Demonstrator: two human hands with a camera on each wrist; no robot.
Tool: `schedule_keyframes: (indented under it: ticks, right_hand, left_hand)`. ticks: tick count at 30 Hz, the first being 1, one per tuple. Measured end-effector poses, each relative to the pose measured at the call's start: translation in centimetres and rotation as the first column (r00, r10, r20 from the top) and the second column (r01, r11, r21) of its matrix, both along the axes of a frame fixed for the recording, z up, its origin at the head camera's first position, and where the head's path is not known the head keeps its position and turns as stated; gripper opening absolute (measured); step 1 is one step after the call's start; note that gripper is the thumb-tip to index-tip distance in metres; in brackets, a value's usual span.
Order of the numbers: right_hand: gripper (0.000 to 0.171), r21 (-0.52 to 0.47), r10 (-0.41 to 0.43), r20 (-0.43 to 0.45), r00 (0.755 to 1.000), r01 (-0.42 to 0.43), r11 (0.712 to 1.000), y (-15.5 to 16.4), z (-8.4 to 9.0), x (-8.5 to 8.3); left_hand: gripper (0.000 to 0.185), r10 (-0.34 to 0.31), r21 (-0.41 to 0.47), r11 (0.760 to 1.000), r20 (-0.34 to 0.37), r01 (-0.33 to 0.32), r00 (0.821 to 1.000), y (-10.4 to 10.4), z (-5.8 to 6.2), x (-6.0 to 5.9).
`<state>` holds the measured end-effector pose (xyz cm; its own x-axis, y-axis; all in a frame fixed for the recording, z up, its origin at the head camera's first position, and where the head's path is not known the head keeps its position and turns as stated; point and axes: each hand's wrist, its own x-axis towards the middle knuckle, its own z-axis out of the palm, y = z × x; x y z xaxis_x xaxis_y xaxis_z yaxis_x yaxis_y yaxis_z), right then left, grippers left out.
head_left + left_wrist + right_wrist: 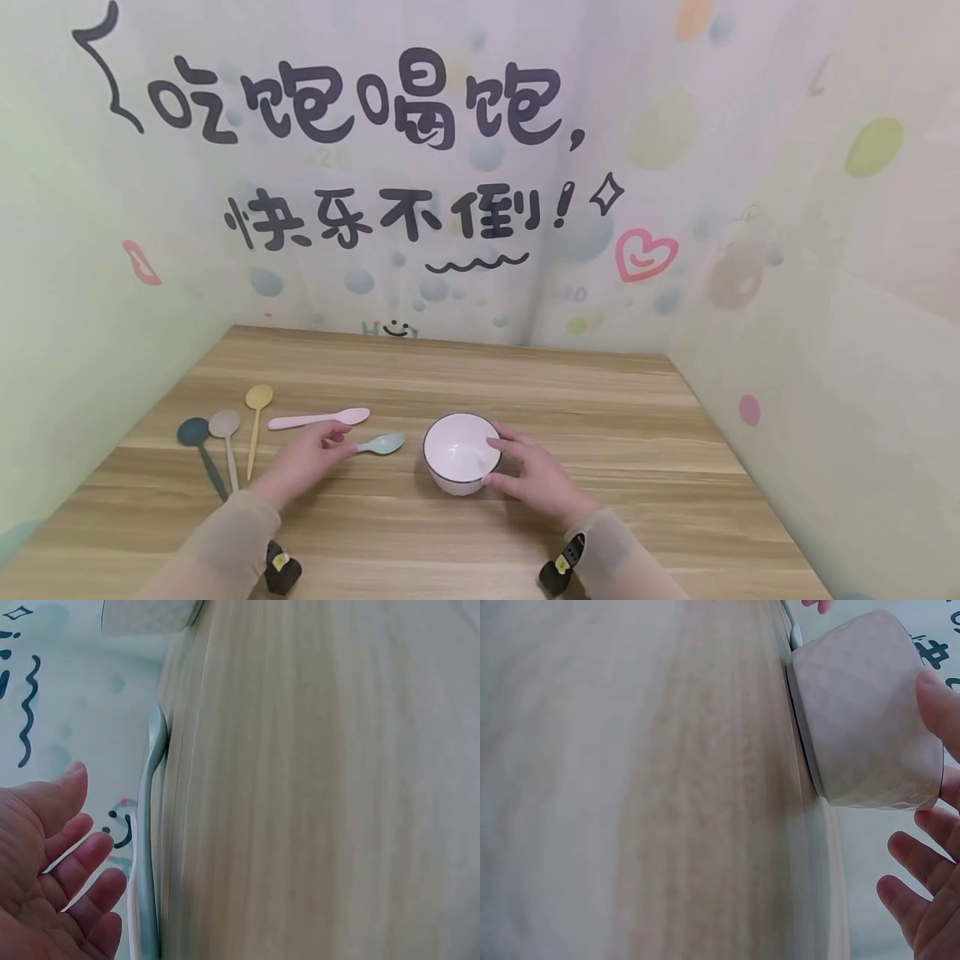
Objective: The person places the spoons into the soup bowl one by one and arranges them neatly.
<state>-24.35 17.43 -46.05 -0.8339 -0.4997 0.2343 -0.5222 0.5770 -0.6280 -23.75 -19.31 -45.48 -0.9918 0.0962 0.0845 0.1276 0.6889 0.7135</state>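
Both forearms reach forward over the wooden worktop (615, 417), sleeves down to the wrists. The left hand (303, 460) lies low with its fingers loosely spread and holding nothing, its fingertips at the handle end of the pale blue spoon (381, 444); whether they touch it cannot be told. The right hand (534, 477) is cupped against the right side of the white bowl (459, 450), thumb and fingers laid along the dark rim and wall, relaxed rather than clamped. The bowl stands upright near the middle of the worktop, the blue spoon just left of it. Beyond the left hand lies a pink spoon (318, 417), and further left a yellow spoon (257, 421), a beige spoon (226, 440) and a dark blue spoon (199, 451) in a row. The left wrist view shows the open palm (45, 877) beside the blue spoon's handle (148, 847). The right wrist view shows the bowl's faceted outer wall (862, 712), which the head view hides.
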Motion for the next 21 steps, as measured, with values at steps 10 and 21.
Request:
schedule_keyframes:
  ticks: [10,21]
  right_hand:
    - [0.066,0.010,-0.004,0.006,1.000,0.003,1.000,0.0,-0.1,-0.2]
    - [0.066,0.012,-0.001,-0.005,1.000,0.001,1.000,0.1,0.0,-0.1]
  left_hand:
    - [0.048,0.022,-0.049,0.999,0.058,-0.020,0.998,-1.7,-0.2,0.1]
    - [0.043,0.031,-0.112,0.993,0.049,-0.025,0.998,-2.3,-0.7,0.0]
